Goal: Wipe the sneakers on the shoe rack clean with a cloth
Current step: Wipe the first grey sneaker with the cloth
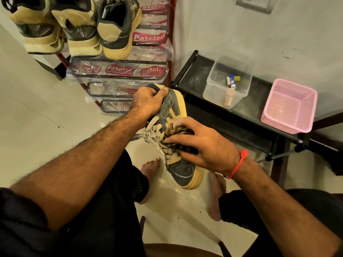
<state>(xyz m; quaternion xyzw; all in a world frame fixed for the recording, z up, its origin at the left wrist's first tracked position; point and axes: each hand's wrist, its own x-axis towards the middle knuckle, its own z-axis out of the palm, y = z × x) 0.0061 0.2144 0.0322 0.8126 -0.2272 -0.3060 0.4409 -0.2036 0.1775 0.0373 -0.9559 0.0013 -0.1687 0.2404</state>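
A grey sneaker [182, 172] with a yellowish sole and cream laces hangs above the floor between my knees, toe toward me. My left hand [148, 102] grips its heel, with the thumb hooked over the collar. My right hand [202, 145] presses a dark patterned cloth [178, 133] against the sneaker's side and laces, fingers curled over it. Three more tan and grey sneakers [81, 32] sit heels out on the top shelf of the red shoe rack [170, 43] at the upper left.
The rack's lower shelves carry plastic wrap with red logos [118, 71]. To the right a black bench [256, 115] holds a clear plastic box [215, 89] with small items and a pink mesh basket [289, 106]. My bare feet rest on pale floor tiles.
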